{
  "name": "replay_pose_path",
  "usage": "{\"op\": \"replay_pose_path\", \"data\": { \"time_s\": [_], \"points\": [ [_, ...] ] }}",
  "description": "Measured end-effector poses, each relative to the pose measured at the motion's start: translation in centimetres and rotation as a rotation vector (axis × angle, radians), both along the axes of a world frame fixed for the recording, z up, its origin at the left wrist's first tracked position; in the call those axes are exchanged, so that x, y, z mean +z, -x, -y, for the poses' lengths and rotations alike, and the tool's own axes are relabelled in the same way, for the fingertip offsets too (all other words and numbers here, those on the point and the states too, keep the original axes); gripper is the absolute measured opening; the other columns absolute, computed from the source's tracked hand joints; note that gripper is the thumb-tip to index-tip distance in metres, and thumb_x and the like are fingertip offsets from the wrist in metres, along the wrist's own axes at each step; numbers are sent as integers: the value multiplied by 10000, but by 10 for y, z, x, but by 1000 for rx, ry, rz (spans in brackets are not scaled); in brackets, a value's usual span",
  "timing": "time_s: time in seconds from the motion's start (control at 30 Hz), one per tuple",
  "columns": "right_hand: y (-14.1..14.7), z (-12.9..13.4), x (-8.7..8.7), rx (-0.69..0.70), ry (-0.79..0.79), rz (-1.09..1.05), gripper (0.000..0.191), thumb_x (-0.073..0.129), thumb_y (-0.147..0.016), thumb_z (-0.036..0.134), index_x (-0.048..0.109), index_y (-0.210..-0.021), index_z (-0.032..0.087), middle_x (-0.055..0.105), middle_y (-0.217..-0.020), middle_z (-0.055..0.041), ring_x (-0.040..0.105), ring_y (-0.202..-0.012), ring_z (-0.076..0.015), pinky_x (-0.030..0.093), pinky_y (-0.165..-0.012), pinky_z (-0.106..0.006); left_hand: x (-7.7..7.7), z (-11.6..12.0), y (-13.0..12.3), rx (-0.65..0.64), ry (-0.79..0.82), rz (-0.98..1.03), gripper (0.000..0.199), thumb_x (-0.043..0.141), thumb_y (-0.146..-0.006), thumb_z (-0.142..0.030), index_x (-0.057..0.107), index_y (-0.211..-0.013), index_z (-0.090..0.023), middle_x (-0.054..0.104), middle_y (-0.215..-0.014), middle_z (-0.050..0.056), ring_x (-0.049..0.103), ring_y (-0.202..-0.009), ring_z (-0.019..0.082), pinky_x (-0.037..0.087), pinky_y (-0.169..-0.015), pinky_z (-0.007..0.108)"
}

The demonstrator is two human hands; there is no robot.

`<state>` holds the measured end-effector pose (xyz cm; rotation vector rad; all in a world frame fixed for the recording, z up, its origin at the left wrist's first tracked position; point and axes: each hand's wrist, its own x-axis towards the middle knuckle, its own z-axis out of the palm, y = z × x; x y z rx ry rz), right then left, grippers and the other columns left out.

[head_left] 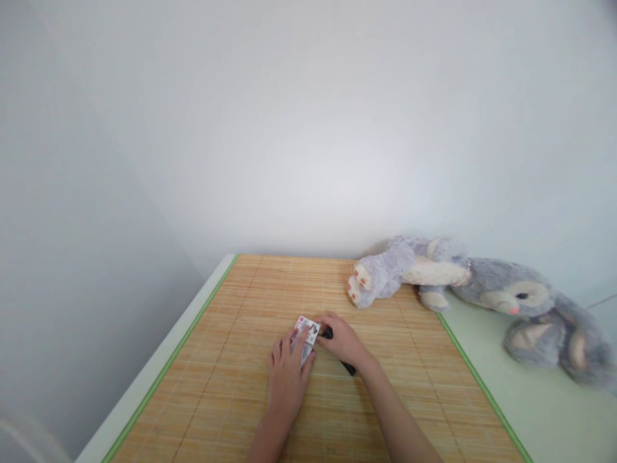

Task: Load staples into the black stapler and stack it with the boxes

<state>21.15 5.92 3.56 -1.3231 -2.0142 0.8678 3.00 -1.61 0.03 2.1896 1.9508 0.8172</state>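
Note:
A small white box (312, 326) with pink and dark print lies on the bamboo mat (241, 360). Over it spreads my left hand (288, 372), the fingers on its top and left side and the thumb along its right edge, steadying it. My right hand (343, 339) is closed around a slim black tool (348, 368) at the box's right side. One end of the tool shows below the palm and another dark part shows between the fingers. Its working tip is too small to make out. The right fingertips are at the box's upper right edge.
A grey plush rabbit (501, 283) lies on its side along the back right, its feet on the mat and its head on the pale tabletop (544, 411). Behind the table stands a white wall (308, 128). Green edging borders the mat.

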Motion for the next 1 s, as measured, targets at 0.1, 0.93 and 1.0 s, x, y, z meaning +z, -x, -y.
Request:
{"op": "replay_pose_path", "data": {
  "time_s": [0.1, 0.93, 1.0],
  "points": [
    [4, 1, -2, -29, -3, -11, 396, 731, -781, 176, 709, -1168, 254, 683, -1030, -25, 629, -956, -204, 494, -903, -315, 3, 1, -2, 3, -11, -45, 524, 507, -1019, -346, 436, -1530, -432, 513, -1493, 55, 480, -1260, 290, 401, -1046, 465],
    [63, 63, -12, -58, 177, -269, 604, 827, -721, 284, 649, -1295, 228, 641, -1235, -77, 649, -1013, -241, 541, -908, -367, -3, -7, 72, 424, -8, -88, 389, 493, -1020, -468, 629, -1377, -391, 514, -1472, 90, 489, -1242, 342, 444, -980, 522],
    [64, 65, -8, -43, 141, -204, 684, 856, -691, 276, 625, -1334, 252, 622, -1265, -70, 619, -1131, -261, 506, -1010, -381, -4, -7, 71, 385, -10, -93, 421, 510, -1014, -452, 578, -1429, -424, 518, -1467, 91, 487, -1242, 341, 448, -976, 516]
  ]
}}
